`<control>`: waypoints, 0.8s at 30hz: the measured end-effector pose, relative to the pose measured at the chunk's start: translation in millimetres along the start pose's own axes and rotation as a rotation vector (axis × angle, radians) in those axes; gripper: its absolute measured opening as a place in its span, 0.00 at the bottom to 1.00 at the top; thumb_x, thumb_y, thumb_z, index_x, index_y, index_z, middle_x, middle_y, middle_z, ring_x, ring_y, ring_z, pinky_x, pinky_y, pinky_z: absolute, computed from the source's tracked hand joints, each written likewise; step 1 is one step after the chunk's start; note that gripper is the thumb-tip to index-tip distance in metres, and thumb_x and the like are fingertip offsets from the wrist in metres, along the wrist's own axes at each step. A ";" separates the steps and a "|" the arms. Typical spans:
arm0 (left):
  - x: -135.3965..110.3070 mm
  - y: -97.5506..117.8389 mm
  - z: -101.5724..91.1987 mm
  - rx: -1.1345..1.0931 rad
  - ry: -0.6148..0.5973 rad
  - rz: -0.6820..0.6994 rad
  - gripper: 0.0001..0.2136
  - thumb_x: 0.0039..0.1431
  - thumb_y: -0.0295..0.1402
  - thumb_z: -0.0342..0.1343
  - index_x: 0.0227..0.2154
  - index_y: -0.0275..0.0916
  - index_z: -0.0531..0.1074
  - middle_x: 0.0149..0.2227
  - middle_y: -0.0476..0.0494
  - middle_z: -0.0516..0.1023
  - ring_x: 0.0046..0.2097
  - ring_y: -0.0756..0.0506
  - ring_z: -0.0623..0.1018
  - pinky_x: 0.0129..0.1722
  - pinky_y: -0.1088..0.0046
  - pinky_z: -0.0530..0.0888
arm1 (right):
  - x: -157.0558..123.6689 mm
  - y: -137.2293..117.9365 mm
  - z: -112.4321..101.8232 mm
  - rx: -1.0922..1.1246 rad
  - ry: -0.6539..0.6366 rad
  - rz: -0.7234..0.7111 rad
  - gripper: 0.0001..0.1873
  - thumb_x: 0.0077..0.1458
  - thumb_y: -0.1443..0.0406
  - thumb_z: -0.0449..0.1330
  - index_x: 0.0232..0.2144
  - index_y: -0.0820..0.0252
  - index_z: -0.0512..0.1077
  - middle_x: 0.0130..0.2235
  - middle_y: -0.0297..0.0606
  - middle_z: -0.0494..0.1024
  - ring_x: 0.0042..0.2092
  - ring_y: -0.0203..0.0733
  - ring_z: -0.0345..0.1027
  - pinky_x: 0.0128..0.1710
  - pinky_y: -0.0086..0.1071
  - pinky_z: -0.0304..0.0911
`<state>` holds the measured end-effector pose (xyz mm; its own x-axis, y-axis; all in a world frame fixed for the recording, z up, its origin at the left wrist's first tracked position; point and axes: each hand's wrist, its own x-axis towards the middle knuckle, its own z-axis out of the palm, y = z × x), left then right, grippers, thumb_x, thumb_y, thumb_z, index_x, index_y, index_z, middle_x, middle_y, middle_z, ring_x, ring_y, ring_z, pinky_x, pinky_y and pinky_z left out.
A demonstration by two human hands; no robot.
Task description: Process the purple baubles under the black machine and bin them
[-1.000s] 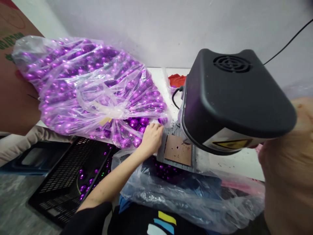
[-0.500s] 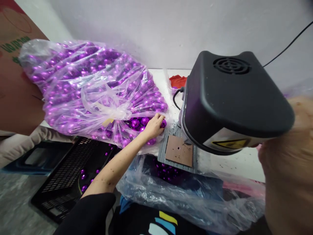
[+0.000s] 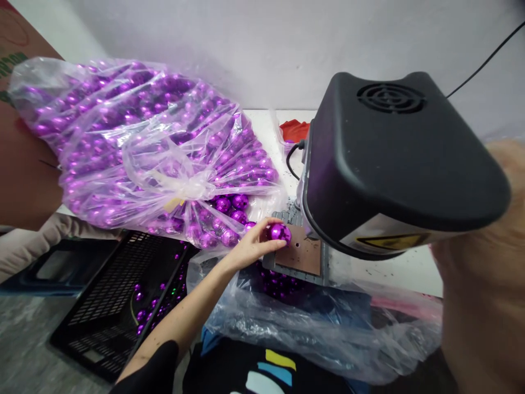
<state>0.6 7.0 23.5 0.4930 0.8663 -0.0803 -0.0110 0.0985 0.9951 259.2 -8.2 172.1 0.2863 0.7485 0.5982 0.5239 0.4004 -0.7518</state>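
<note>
My left hand (image 3: pixel 249 247) holds one shiny purple ball (image 3: pixel 279 232) in its fingertips at the left edge of the brown plate (image 3: pixel 302 255) under the black machine head (image 3: pixel 394 158). Just behind the hand lies a big clear plastic bag (image 3: pixel 135 148) full of purple balls, its mouth open toward the hand. A large blurred skin-coloured shape (image 3: pixel 482 273) fills the right edge, close to the camera; it looks like my right arm, and its fingers do not show.
A black perforated crate (image 3: pixel 110 295) with a few loose purple balls sits low at the left. A clear bag (image 3: pixel 320 323) holding purple balls hangs below the plate. A brown cardboard box (image 3: pixel 20 142) stands at the far left, and a black cable (image 3: pixel 292 158) runs behind the machine.
My left hand reached into the bag's mouth, took a purple ball, and has drawn back right and toward me to the plate's edge with the ball.
</note>
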 end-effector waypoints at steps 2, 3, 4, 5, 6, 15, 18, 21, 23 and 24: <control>-2.3 -7.2 7.8 0.141 0.000 0.050 0.24 0.56 0.39 0.66 0.55 0.42 0.71 0.54 0.40 0.75 0.55 0.39 0.74 0.56 0.62 0.72 | 1.6 1.9 0.6 0.068 0.046 0.035 0.19 0.58 0.56 0.59 0.26 0.68 0.68 0.25 0.33 0.60 0.27 0.20 0.55 0.27 0.20 0.53; -2.4 -11.3 11.9 0.189 0.005 0.060 0.25 0.56 0.40 0.66 0.56 0.41 0.71 0.55 0.39 0.75 0.56 0.38 0.74 0.56 0.61 0.71 | 2.0 2.4 0.7 0.078 0.059 0.040 0.18 0.57 0.57 0.61 0.25 0.68 0.69 0.25 0.33 0.59 0.28 0.20 0.54 0.27 0.20 0.52; -1.8 -15.5 16.0 0.208 0.009 0.058 0.25 0.56 0.40 0.66 0.56 0.40 0.71 0.55 0.38 0.75 0.56 0.38 0.74 0.56 0.60 0.72 | 2.3 2.4 0.7 0.072 0.060 0.041 0.18 0.57 0.58 0.61 0.25 0.68 0.69 0.25 0.33 0.59 0.28 0.19 0.53 0.27 0.20 0.51; -0.7 -19.4 19.8 0.195 0.016 0.048 0.25 0.56 0.40 0.66 0.55 0.39 0.71 0.55 0.38 0.75 0.55 0.38 0.75 0.55 0.60 0.72 | 2.4 2.2 0.8 0.067 0.060 0.043 0.18 0.57 0.58 0.61 0.25 0.69 0.69 0.25 0.33 0.58 0.28 0.19 0.53 0.26 0.19 0.50; 0.6 -22.6 23.0 0.167 0.028 0.035 0.25 0.56 0.40 0.66 0.55 0.38 0.71 0.54 0.37 0.76 0.53 0.38 0.76 0.54 0.60 0.73 | 2.5 1.7 0.9 0.065 0.059 0.046 0.18 0.58 0.57 0.61 0.25 0.69 0.69 0.24 0.33 0.58 0.28 0.19 0.52 0.26 0.19 0.50; 1.5 -16.4 17.6 -0.065 0.066 -0.094 0.23 0.59 0.45 0.63 0.53 0.38 0.76 0.49 0.41 0.81 0.47 0.43 0.79 0.49 0.68 0.74 | 4.4 1.6 4.4 0.044 0.045 -0.015 0.31 0.57 0.43 0.57 0.26 0.69 0.68 0.23 0.32 0.52 0.27 0.19 0.48 0.25 0.20 0.44; 0.9 -16.1 15.3 -0.082 0.101 -0.134 0.25 0.58 0.49 0.62 0.51 0.36 0.78 0.43 0.40 0.83 0.38 0.46 0.79 0.37 0.73 0.74 | 5.1 2.2 4.2 0.039 0.054 -0.041 0.33 0.56 0.41 0.55 0.26 0.69 0.68 0.24 0.33 0.56 0.29 0.19 0.52 0.26 0.20 0.47; 1.9 -21.7 18.5 -0.048 0.104 -0.106 0.25 0.58 0.48 0.62 0.54 0.37 0.76 0.48 0.39 0.82 0.44 0.43 0.80 0.43 0.70 0.75 | 5.0 1.6 3.5 0.032 0.057 -0.042 0.32 0.57 0.42 0.56 0.27 0.69 0.68 0.25 0.32 0.57 0.30 0.18 0.52 0.27 0.20 0.47; 3.3 -27.3 22.9 0.037 0.109 -0.044 0.26 0.59 0.46 0.62 0.57 0.39 0.73 0.54 0.39 0.79 0.52 0.40 0.78 0.53 0.65 0.74 | 4.5 0.9 3.5 0.034 0.056 -0.034 0.31 0.57 0.43 0.56 0.27 0.69 0.68 0.25 0.32 0.56 0.30 0.18 0.52 0.27 0.20 0.47; 4.1 -29.9 25.3 0.100 0.113 -0.007 0.25 0.60 0.45 0.62 0.57 0.39 0.73 0.55 0.39 0.78 0.55 0.39 0.77 0.57 0.62 0.72 | 4.3 0.5 3.6 0.036 0.056 -0.028 0.31 0.57 0.43 0.56 0.27 0.69 0.68 0.25 0.32 0.56 0.29 0.18 0.51 0.27 0.19 0.47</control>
<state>24.9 -4.8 -5.2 0.3920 0.9157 -0.0880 0.0821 0.0605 0.9948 257.8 -2.9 173.3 0.3170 0.7065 0.6327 0.5031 0.4403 -0.7437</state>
